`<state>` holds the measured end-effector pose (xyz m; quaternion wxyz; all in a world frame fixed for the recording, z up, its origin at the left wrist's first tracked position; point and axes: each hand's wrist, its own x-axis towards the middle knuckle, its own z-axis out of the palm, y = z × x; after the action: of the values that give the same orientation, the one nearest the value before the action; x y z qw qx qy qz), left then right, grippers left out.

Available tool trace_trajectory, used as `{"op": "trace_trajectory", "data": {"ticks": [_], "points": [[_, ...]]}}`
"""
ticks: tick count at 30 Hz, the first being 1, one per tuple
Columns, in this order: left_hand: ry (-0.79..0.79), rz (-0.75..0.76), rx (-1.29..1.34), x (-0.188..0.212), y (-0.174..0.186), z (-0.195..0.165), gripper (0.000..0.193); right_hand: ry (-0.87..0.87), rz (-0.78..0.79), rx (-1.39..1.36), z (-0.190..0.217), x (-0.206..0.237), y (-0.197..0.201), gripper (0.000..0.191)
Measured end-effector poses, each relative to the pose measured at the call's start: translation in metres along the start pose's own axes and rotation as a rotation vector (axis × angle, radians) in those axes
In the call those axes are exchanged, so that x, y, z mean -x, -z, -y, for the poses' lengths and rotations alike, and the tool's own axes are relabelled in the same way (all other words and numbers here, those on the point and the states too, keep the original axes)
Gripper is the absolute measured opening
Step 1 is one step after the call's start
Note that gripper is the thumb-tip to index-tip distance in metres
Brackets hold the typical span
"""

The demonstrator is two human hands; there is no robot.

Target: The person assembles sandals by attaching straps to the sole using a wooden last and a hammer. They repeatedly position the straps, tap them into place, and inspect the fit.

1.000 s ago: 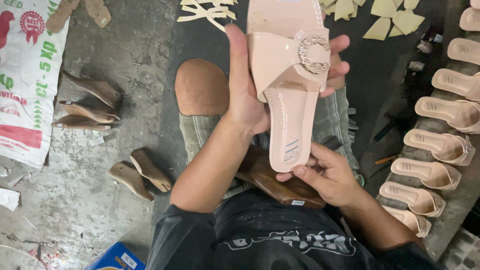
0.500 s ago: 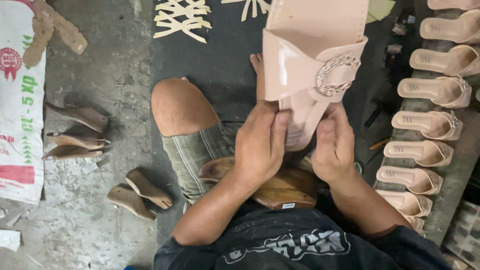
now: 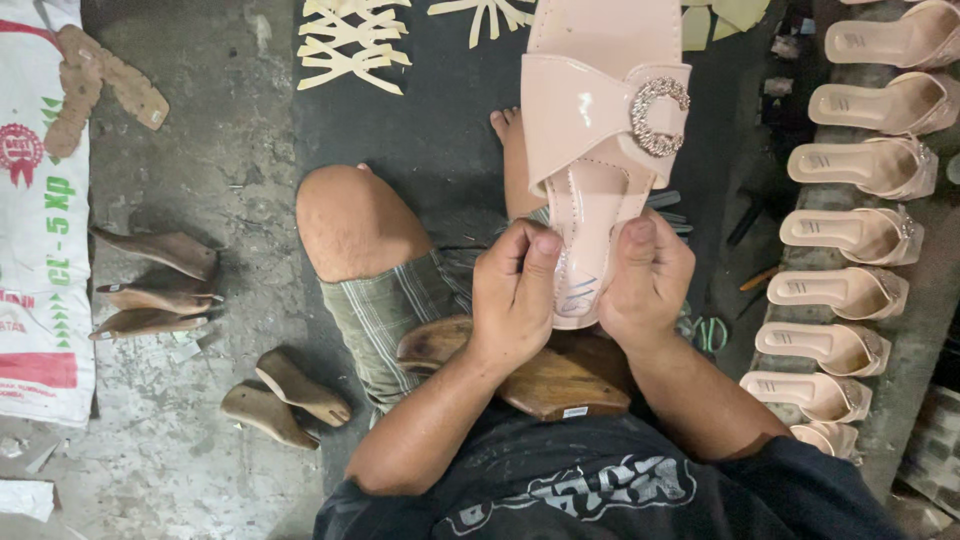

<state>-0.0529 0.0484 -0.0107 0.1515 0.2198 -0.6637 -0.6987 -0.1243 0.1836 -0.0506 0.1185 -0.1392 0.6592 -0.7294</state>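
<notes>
You've got the pale pink sandal (image 3: 600, 130) up at the centre top of the frame, toe pointing away, round sparkly buckle (image 3: 659, 116) on its strap. Your left hand (image 3: 515, 295) has its fingers closed on the heel's left edge, thumb pressed to the insole. Your right hand (image 3: 648, 280) clamps the right edge likewise. A wooden block (image 3: 545, 375) sits on your lap beneath, and finished sandals (image 3: 850, 235) line the right of the frame.

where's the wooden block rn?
In the head view, the wooden block lies on the person's lap at lower centre, just under the left hand and right hand, which grip the heel end of the pink sandal.
</notes>
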Motion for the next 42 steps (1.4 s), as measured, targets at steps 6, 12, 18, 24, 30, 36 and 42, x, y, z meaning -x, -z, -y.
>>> {"op": "trace_trajectory", "data": {"ticks": [6,12,18,24,30,36,42], "points": [[-0.188,-0.027,-0.165,-0.01,0.006,-0.018,0.038,0.249,0.139,0.476,0.039,-0.019,-0.009,0.045],[-0.315,-0.102,-0.343,-0.011,0.004,-0.015,0.034,0.121,0.166,0.313,0.037,-0.023,-0.009,0.048],[-0.24,-0.001,-0.111,-0.007,0.006,-0.004,0.037,0.158,0.043,0.038,0.001,-0.007,-0.009,0.048],[-0.137,-0.072,-0.207,-0.019,0.011,-0.012,0.042,-0.073,0.171,0.063,0.002,-0.012,-0.003,0.047],[0.021,-0.064,-0.388,-0.025,0.011,-0.021,0.042,-0.471,0.608,-0.071,0.034,0.01,0.018,0.032],[-0.081,0.218,-0.2,-0.031,0.012,-0.014,0.043,-0.058,0.056,-0.21,0.046,0.011,0.077,0.034],[0.099,0.183,-0.227,-0.04,0.038,0.046,0.034,0.463,-0.713,-0.116,0.065,-0.012,0.222,0.025]]}}
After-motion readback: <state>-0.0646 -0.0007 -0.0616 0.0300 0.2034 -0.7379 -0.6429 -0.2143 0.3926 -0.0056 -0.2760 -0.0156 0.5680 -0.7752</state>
